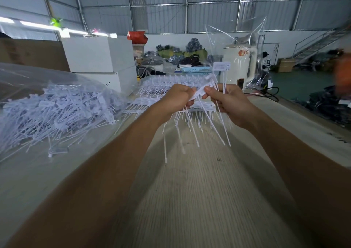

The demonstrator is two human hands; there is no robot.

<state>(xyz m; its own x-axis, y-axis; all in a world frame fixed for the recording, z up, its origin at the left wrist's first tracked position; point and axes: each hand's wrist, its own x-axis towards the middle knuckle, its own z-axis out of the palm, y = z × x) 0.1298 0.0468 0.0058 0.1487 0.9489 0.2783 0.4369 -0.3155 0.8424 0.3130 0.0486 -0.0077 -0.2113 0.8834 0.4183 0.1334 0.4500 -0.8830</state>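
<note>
Above the pale, streaked worktop (199, 190), the left hand (176, 100) and right hand (231, 105) each curl their fingers round 1 strip of white tags (199, 94), tails hanging. A loose tag pile (57, 113) lies left. White boxes (98, 54) and a staircase (319, 42) stand in the metal-walled hall.

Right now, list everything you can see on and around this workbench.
joined strip of white plastic ties: one, white, held between both grips
loose heap of plastic ties: many, white, table's left side
stacked tie strips: several, white, behind the grips
wood-grain table: one, pale, underneath
blocky boxes: two, white, stacked, far left
mesh plastic basket: one, blue, far centre
tall appliance: one, cream, far right
left grip: one, bare hand, pinching the strip
right grip: one, bare hand, pinching the strip
</note>
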